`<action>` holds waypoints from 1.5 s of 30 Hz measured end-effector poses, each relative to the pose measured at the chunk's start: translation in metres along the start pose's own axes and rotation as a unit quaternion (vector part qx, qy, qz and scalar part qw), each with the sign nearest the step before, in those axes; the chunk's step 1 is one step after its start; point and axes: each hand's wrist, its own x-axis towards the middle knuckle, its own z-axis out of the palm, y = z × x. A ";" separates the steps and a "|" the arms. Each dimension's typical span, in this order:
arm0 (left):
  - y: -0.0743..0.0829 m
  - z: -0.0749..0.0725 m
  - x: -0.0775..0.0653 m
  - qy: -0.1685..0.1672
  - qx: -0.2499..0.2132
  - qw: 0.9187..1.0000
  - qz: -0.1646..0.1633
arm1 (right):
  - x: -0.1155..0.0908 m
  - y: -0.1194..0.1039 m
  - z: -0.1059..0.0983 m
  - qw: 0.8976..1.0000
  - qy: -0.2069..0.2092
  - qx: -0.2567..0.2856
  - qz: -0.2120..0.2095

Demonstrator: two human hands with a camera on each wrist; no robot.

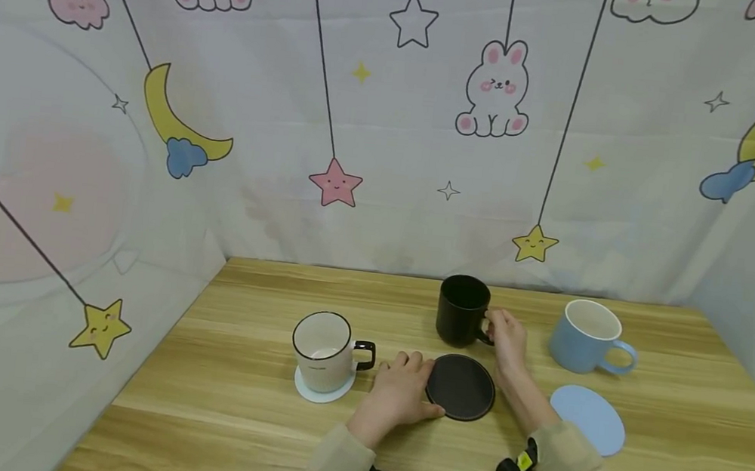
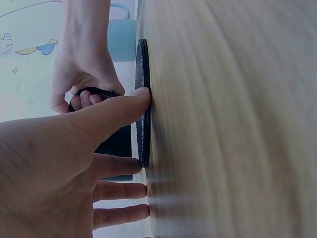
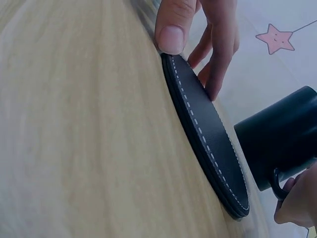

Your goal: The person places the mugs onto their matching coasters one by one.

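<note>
My right hand (image 1: 509, 343) grips the handle of a black mug (image 1: 459, 311), its fingers curled through it in the left wrist view. The mug is upright behind a round black coaster (image 1: 461, 388) with pale edge stitching. My left hand (image 1: 400, 391) pinches the coaster's left side: the thumb (image 2: 133, 101) is at the near edge and the index finger (image 2: 119, 165) farther round the rim. Its other fingers rest spread on the table. In the right wrist view the coaster (image 3: 208, 131) lies flat, with the mug (image 3: 277, 136) beyond it.
To the left, a white mug (image 1: 321, 351) with a black rim stands on a pale round coaster (image 1: 323, 396). At the right, a light blue mug (image 1: 582, 339) stands behind a light blue coaster (image 1: 588, 419). A printed cloth (image 1: 400, 139) hangs behind the wooden table (image 1: 235, 434).
</note>
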 end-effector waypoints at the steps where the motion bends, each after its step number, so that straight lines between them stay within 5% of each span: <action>1: 0.000 0.000 0.000 0.000 0.002 1.000 0.000 | 0.000 0.000 0.000 1.000 -0.001 -0.002 0.001; 45: 0.001 0.002 -0.001 0.002 -0.004 1.000 -0.005 | -0.024 0.005 -0.008 0.997 0.005 0.075 0.000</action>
